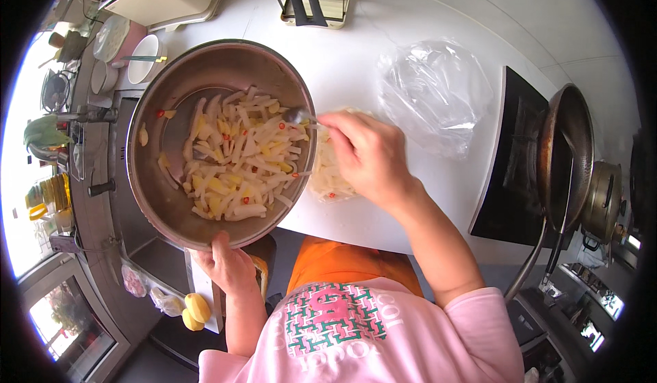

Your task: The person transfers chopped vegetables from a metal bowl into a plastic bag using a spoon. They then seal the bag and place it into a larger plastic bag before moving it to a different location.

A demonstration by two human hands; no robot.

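My left hand (226,267) grips the near rim of a large stainless steel bowl (195,77), which is tilted to the right. Pale vegetable strips (246,152) with yellowish slices and red chilli rings lie mostly on the bowl's right side. Fingers pinched, my right hand (367,152) holds the handle of a metal spoon (295,115) at the bowl's right rim. Beneath the bowl's edge and my right hand, a clear plastic bag (331,177) holding similar strips rests on the white countertop (344,224); part of it is hidden.
An empty-looking clear plastic bag (436,95) lies right of my hand. Further right are a black cooktop (518,162), a wok (567,152) and a lidded pot (605,198). White bowls (145,59) stand at the upper left, above the sink (149,249). Peeled potatoes (196,308) sit lower left.
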